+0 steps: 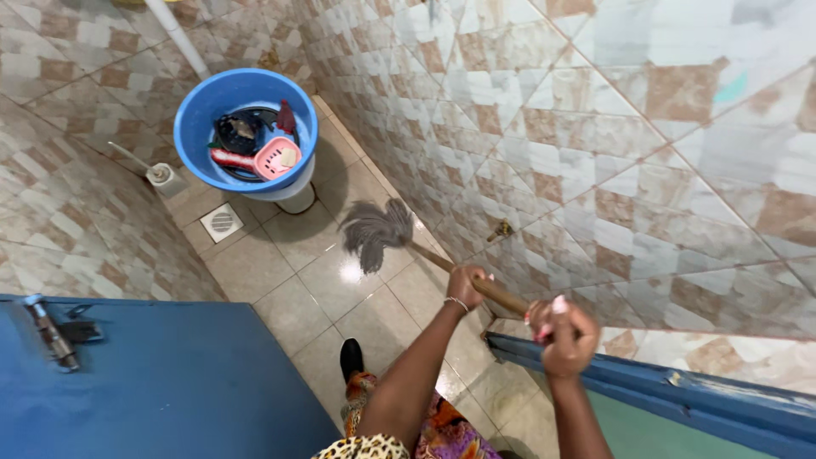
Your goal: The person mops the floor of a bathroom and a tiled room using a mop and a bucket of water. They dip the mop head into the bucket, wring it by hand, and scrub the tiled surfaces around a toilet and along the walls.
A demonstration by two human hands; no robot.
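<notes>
Both hands are closed around one wooden mop handle (pixel 476 283), which runs slanted from the lower right up toward the middle of the small tiled room. Closest to the camera is the right hand (pixel 563 334), a full fist around the upper end of the handle, with light pink nails showing. Further down the same handle sits the left hand (pixel 466 286), also wrapped fully around the wood, and it wears a thin bracelet at the wrist.

At the far end of the handle, the grey string mop head (pixel 374 232) lies spread on the beige floor tiles (pixel 280 272), just beside the foot of the tiled wall (pixel 595 127) on the right (the floor near it shines, perhaps from water, I cannot be sure).

Behind the mop head stands a blue plastic basin (pixel 191 119) resting on top of a white toilet bowl (pixel 293 197). Inside the basin lie a pink soap dish (pixel 277 158), a dark round object and a red-and-white brush, but these are too small to name better. Left of it, near the corner, stands a toilet brush in its holder (pixel 161 176), and a square floor drain (pixel 221 222) sits in front. Low on the left is a blue door (pixel 170 382) with a metal bolt (pixel 51 333). One black shoe (pixel 351 357) shows below the arms.
</notes>
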